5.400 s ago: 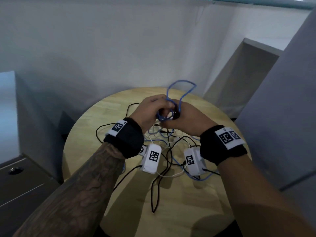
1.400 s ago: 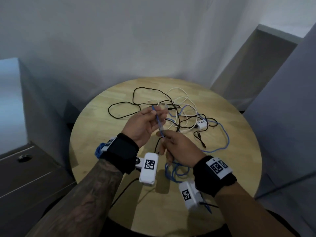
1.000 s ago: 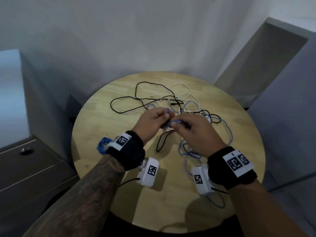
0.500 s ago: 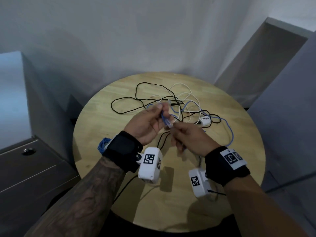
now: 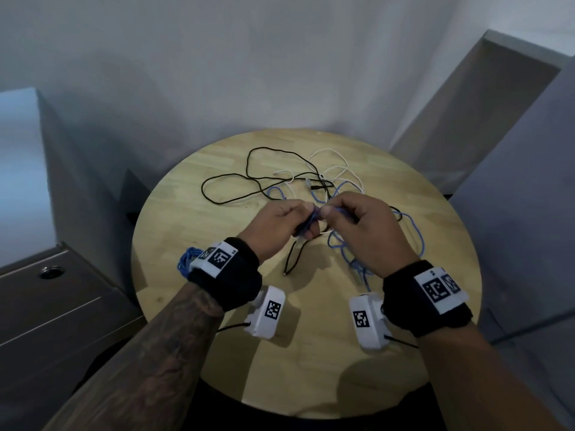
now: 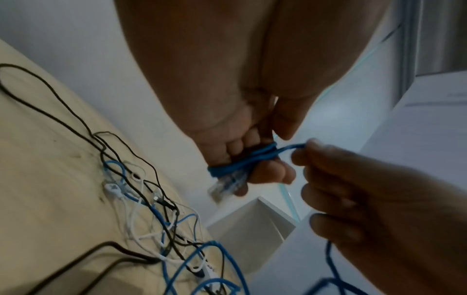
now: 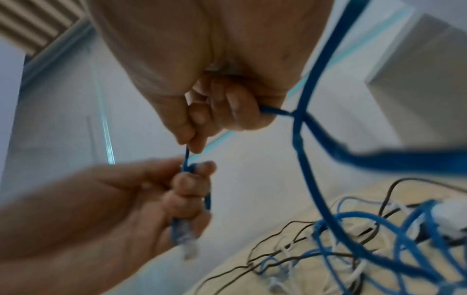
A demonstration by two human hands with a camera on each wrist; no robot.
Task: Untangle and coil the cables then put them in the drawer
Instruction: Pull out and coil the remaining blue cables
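A blue network cable [image 6: 242, 165] is wound in a few turns round the fingers of my left hand [image 5: 306, 220], and its clear plug [image 6: 225, 187] sticks out below them. My right hand [image 5: 328, 209] pinches the same cable [image 7: 303, 159] just beside those fingers, above the middle of the round wooden table [image 5: 311, 368]. The rest of the blue cable [image 5: 417, 241] trails down to the right and lies in loops, crossed with a black cable [image 5: 230, 175] and a white cable [image 5: 326, 150]. Both hands are held above the tabletop.
A small coiled blue cable [image 5: 186, 259] lies at the table's left edge, partly behind my left wrist. A grey drawer cabinet [image 5: 46, 321] with a round lock [image 5: 49, 270] stands to the left. Walls close in behind and to the right.
Half a second ago my hands were apart with a short stretch of blue cable between them. Now the right hand has come up against the left fingers, bringing the cable round them.
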